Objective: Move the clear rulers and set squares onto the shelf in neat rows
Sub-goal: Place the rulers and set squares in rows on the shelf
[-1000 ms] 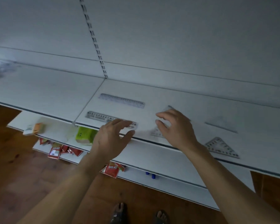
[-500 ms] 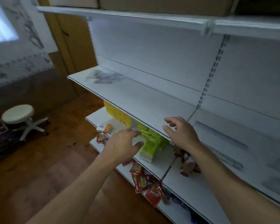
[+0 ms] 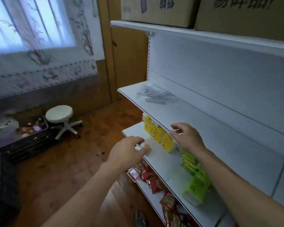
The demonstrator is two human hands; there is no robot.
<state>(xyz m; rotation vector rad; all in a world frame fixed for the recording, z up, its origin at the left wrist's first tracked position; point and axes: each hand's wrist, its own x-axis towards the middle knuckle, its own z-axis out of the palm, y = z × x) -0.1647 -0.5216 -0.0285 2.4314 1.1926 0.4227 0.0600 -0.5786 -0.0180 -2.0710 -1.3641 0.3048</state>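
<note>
- Hovering near the shelf (image 3: 195, 115) front: left hand (image 3: 126, 153) and right hand (image 3: 185, 136), fingers loosely curled, apart, holding nothing.
- Clear rulers (image 3: 156, 95): blurred heap at the shelf's far end, well apart from both hands.

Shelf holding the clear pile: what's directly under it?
Yellow packs then green packs in a row on the next shelf down. The right hand and forearm cover part of the row.
</note>
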